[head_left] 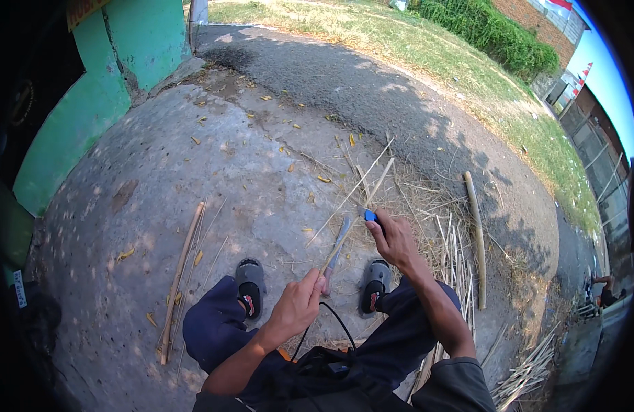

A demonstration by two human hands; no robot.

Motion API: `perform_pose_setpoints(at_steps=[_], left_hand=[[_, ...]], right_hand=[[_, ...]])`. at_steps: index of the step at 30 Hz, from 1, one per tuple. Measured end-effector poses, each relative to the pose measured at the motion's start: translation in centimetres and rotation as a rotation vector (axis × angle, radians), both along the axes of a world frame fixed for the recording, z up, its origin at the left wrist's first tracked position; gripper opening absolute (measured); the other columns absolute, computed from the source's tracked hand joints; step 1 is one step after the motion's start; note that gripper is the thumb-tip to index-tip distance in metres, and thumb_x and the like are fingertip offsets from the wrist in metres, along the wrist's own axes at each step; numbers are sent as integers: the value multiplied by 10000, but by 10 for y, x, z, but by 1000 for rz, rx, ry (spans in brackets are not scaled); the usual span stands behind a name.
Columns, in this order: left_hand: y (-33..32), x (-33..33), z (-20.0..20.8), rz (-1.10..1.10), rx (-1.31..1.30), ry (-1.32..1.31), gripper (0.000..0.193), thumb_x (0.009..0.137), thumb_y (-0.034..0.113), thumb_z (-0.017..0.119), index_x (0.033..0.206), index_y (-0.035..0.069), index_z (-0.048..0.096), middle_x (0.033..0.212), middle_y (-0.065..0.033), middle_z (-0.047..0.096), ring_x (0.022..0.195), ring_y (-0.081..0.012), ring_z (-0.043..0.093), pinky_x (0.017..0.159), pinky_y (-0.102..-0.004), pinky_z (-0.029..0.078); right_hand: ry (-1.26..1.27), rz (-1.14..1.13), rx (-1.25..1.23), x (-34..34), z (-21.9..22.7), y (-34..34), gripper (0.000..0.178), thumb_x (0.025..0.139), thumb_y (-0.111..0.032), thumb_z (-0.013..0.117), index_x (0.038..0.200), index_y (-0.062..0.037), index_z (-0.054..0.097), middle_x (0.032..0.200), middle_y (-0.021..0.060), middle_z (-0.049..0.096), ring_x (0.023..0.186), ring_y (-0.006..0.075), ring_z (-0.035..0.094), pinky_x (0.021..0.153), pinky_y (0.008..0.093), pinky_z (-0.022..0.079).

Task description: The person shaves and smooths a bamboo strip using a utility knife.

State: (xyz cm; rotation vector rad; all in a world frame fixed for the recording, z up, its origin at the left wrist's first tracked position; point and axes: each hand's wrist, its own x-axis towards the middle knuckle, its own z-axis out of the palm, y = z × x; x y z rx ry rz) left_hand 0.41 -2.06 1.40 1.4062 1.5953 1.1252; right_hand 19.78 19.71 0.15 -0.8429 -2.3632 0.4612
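Note:
I sit on concrete ground with my knees apart. My left hand (296, 305) is closed around the lower end of a flat greyish bamboo slat (340, 242) that rises between my feet. My right hand (397, 242) grips a small blue-handled tool (370, 215) at the slat's upper end; its blade is hidden. Thin pale bamboo strips (372, 180) stretch away up and to the right from there.
A thick bamboo pole (476, 240) lies at the right beside a heap of split strips (453, 264). Long slats (181, 271) lie at the left. More strips (530, 371) are piled at the lower right. A green wall (83, 103) stands at the left, with an asphalt road (372, 89) and grass beyond.

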Motion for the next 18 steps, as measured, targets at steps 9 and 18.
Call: perform_pose_setpoints(at_steps=[9, 18], left_hand=[[-6, -6, -2, 5, -6, 19, 251, 1118, 179, 460, 1000, -29, 536, 796, -242, 624, 730, -439, 645, 676, -458, 477], [5, -18, -6, -46, -204, -497, 392, 1168, 292, 410, 974, 16, 609, 642, 64, 416, 544, -24, 371, 503, -237, 317]], right_hand=[[-84, 296, 0, -15, -19, -56, 366, 1022, -402, 654, 919, -65, 553, 672, 151, 600, 592, 383, 644, 524, 472, 461], [-77, 299, -66, -25, -16, -71, 286, 987, -318, 696, 942, -65, 569, 661, 161, 567, 614, 402, 632, 555, 468, 488]])
